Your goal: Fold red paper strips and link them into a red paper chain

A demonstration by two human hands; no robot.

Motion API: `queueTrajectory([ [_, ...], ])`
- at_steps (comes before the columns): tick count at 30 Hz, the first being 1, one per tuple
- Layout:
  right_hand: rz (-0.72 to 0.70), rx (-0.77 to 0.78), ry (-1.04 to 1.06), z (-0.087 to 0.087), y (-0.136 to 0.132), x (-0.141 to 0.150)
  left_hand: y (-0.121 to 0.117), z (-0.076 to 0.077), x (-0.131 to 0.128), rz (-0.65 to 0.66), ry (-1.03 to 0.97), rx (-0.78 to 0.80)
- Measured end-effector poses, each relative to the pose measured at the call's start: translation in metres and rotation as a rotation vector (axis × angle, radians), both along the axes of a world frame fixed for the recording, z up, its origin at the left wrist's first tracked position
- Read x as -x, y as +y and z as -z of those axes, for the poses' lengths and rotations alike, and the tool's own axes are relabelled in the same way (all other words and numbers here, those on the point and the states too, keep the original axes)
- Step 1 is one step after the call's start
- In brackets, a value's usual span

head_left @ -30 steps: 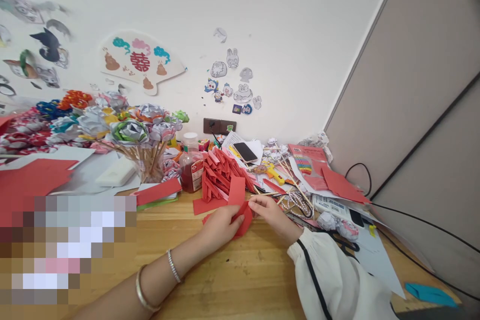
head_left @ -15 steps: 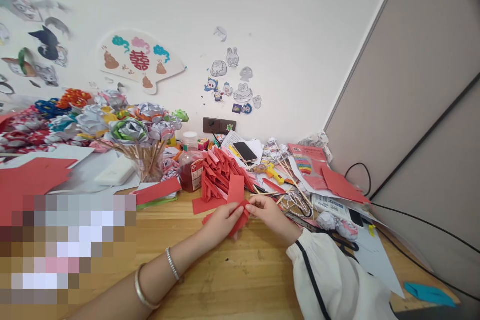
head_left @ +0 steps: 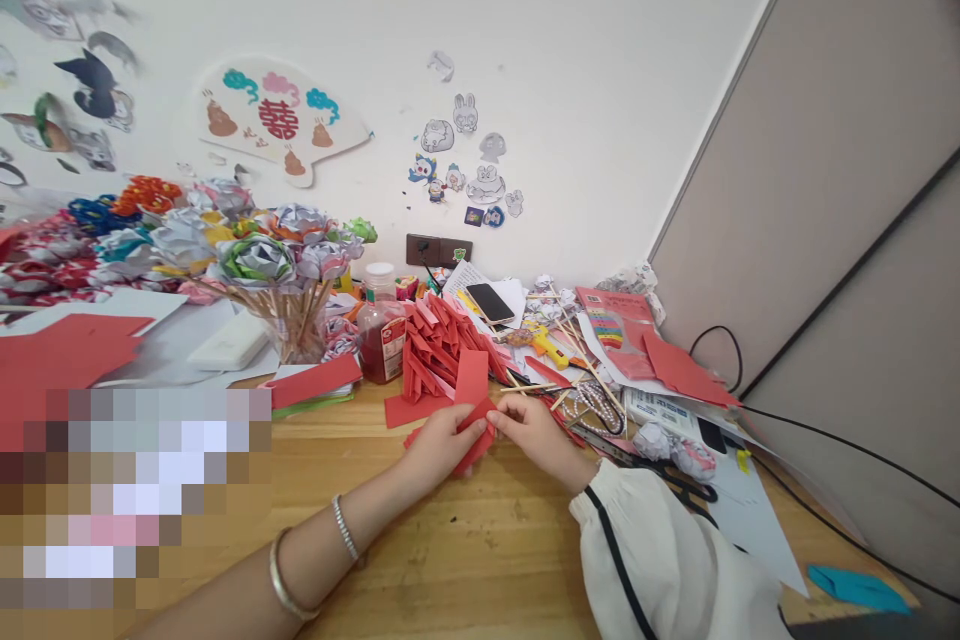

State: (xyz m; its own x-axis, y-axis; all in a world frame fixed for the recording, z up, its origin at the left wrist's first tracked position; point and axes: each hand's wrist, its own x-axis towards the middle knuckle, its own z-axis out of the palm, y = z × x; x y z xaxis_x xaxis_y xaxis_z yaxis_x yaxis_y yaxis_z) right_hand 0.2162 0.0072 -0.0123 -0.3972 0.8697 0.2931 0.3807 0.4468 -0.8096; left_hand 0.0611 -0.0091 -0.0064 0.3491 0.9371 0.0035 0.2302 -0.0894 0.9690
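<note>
In the middle of the wooden table my left hand (head_left: 441, 442) pinches a piece of red paper (head_left: 478, 415) between thumb and fingers. My right hand (head_left: 529, 428) grips the right edge of the same paper, its fingertips close to the left thumb. More red paper shows below and behind the left hand, partly hidden by it. Just beyond the hands stands a flat red paper strip (head_left: 472, 376). Behind it lies a heap of folded red paper strips (head_left: 442, 340).
A jar of reddish liquid (head_left: 381, 335) stands left of the heap. Paper flowers on sticks (head_left: 259, 262) fill the back left. To the right lie a phone (head_left: 490, 303), a yellow glue gun (head_left: 550, 348), a bead string (head_left: 592, 407), black-handled scissors (head_left: 690, 485) and cables.
My right hand has shifted slightly left, nearer to the left thumb, at the paper's edge. My left hand keeps its grip almost in place.
</note>
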Motion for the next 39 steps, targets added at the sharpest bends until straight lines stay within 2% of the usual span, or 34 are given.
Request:
queueTrajectory([
  [4,-0.039,-0.016,-0.075,-0.004,-0.004,0.003,-0.001,0.0,-0.001,-0.019,-0.032,0.028],
  [8,-0.018,-0.049,-0.087,-0.004,-0.005,0.006,0.0,0.0,-0.002,-0.041,-0.053,0.101],
  [19,-0.111,0.017,-0.078,-0.004,-0.008,0.008,0.005,0.005,-0.001,-0.061,-0.139,0.128],
  [27,-0.083,0.029,-0.039,0.0,-0.008,0.006,-0.002,-0.004,0.0,0.058,-0.069,0.149],
  [39,-0.069,-0.018,-0.049,-0.002,-0.004,0.001,0.008,0.003,0.009,0.065,-0.013,0.163],
])
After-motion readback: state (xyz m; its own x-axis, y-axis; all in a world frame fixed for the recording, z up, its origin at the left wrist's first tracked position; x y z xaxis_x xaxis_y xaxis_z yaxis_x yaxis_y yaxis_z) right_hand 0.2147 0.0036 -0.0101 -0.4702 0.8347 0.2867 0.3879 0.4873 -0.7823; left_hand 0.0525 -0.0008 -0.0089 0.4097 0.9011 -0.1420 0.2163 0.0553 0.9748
